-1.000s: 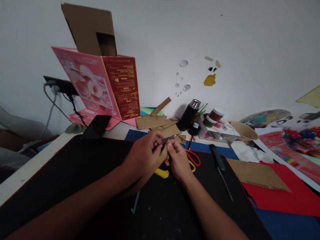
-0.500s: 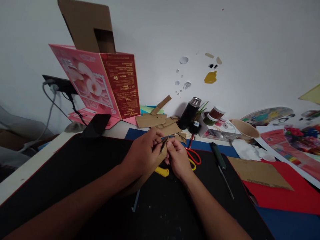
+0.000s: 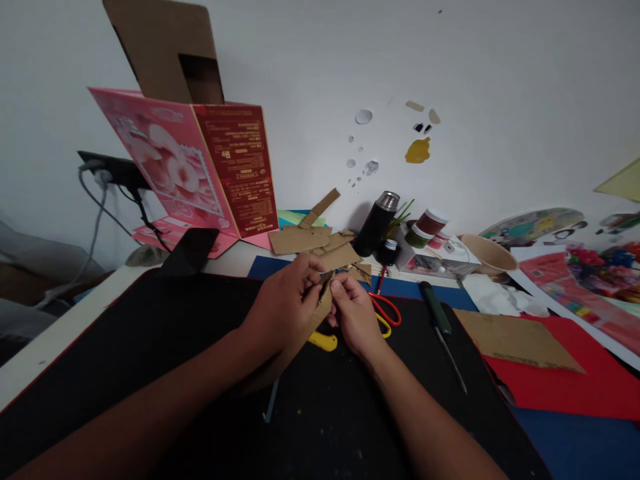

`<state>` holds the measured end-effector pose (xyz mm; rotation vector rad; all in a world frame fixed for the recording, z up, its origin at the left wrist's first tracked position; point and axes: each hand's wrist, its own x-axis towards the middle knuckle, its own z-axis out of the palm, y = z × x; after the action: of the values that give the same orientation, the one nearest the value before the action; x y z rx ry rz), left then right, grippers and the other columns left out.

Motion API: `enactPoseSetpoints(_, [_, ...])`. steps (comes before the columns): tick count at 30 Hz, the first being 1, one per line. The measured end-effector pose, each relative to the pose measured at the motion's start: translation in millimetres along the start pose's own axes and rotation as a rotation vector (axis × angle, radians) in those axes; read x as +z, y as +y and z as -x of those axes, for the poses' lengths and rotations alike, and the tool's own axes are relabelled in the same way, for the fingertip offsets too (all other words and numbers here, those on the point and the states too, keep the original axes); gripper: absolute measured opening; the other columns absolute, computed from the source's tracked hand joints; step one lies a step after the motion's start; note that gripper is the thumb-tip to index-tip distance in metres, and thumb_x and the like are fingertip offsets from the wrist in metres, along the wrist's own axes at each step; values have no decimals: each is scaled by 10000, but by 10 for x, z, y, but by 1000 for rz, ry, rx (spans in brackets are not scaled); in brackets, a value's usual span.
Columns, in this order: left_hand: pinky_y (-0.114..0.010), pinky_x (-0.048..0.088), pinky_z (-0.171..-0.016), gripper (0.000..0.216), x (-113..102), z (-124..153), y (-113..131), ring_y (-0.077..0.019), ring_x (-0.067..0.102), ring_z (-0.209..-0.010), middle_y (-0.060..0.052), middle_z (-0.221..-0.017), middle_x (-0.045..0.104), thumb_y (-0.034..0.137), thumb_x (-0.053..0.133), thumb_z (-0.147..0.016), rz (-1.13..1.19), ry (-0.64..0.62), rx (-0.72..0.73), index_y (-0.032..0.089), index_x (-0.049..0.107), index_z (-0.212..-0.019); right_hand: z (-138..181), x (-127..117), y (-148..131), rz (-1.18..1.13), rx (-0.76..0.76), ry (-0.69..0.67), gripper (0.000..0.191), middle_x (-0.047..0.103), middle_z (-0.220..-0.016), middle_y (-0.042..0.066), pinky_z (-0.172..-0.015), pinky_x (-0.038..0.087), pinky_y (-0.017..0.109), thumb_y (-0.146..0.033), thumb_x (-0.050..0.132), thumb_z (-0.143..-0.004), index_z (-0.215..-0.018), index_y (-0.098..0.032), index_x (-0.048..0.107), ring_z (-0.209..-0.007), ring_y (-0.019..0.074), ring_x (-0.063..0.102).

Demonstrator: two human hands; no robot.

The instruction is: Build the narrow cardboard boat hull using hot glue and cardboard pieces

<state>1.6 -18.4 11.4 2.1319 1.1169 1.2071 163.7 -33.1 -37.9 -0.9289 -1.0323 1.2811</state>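
A long strip of brown cardboard runs from under my left forearm up to my fingers. Its far end looks torn open into layers. My left hand is closed on the strip near that end. My right hand pinches the tip between thumb and fingers. Below the hands a yellow-handled tool lies on the black mat, its far part hidden. Scissors with red and yellow handles rest just behind my right hand.
Cardboard scraps are piled behind my hands, near a black thermos. A green-handled screwdriver-like tool lies to the right, left of a cardboard sheet on red paper. A phone and pink box stand left.
Both hands keep their hold on the cardboard strip, with barely any finger movement. The whole view has shifted slightly, so things sit a little further left.
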Motion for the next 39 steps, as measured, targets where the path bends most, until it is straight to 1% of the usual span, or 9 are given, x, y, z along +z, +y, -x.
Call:
enactPoseSetpoints(7, [-261,519,-661,275,8,6,-22,-145,647,-701,33,-809,677,76,594,-856,-5,10,35,252,552,-1064,-5,-3,13,11,2,-1,463,521,-515,-103,-361,349,164,-633,799,-846,-838,-232,568,-359,73,449])
enactPoseSetpoints(15, [-265,516,-663,248,14,8,-33,-144,649,-708,28,-820,680,96,587,-866,4,0,12,244,554,-1062,-1,-2,18,-3,2,-4,457,528,-517,-103,-362,350,162,-621,803,-851,-839,-230,567,-359,71,448])
enactPoseSetpoints(26, [-260,507,-665,276,20,12,-39,-148,662,-719,32,-818,677,77,591,-859,1,9,31,240,558,-1079,-7,3,9,-11,6,-1,466,526,-517,-103,-360,360,157,-623,812,-843,-828,-225,569,-357,66,449])
enactPoseSetpoints(31, [-255,504,-676,277,13,12,-38,-147,660,-730,46,-806,663,75,592,-866,-5,-8,7,244,559,-1083,-5,4,25,-10,8,-2,479,528,-516,-103,-356,359,155,-632,818,-833,-829,-224,567,-354,65,452])
enactPoseSetpoints(35, [-258,500,-684,284,19,11,-50,-145,656,-741,37,-834,674,70,591,-868,6,-9,8,243,555,-1090,-4,5,34,-14,8,-5,472,530,-515,-104,-355,355,156,-627,817,-838,-834,-225,570,-352,67,455])
enactPoseSetpoints(39, [-262,490,-679,297,29,11,-67,-145,651,-733,36,-819,666,63,589,-866,15,-13,10,241,554,-1101,-6,-1,42,-11,9,-6,467,528,-517,-104,-362,352,158,-626,809,-847,-834,-226,568,-355,67,458])
